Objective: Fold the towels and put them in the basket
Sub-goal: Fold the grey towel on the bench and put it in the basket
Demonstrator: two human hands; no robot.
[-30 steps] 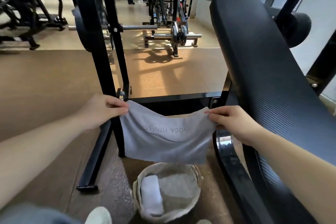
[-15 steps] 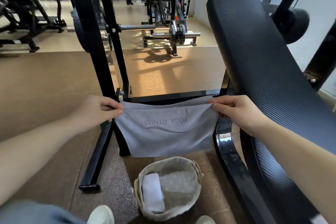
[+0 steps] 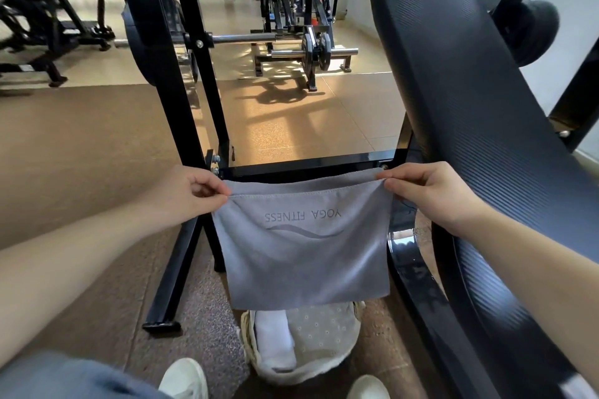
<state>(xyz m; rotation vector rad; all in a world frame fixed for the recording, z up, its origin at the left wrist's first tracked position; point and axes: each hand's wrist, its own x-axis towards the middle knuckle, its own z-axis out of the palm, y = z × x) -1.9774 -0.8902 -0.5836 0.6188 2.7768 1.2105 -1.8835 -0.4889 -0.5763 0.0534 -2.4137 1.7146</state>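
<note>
Gym floor (image 3: 81, 155); grey towel (image 3: 301, 256) hangs over basket (image 3: 311, 373), long axis horizontal; left hand (image 3: 191, 194), right hand (image 3: 428, 194) pinching top corners.

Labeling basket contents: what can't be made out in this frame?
Head view only.
basket far rim: behind the hanging grey towel.
white towel upper end: same cover.
grey towel's fold count: front layer hides the rest.
shoes: cut by bottom edge.

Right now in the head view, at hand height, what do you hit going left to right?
left hand → towel → right hand → bench. Each hand pinches a top corner of the towel.
</note>
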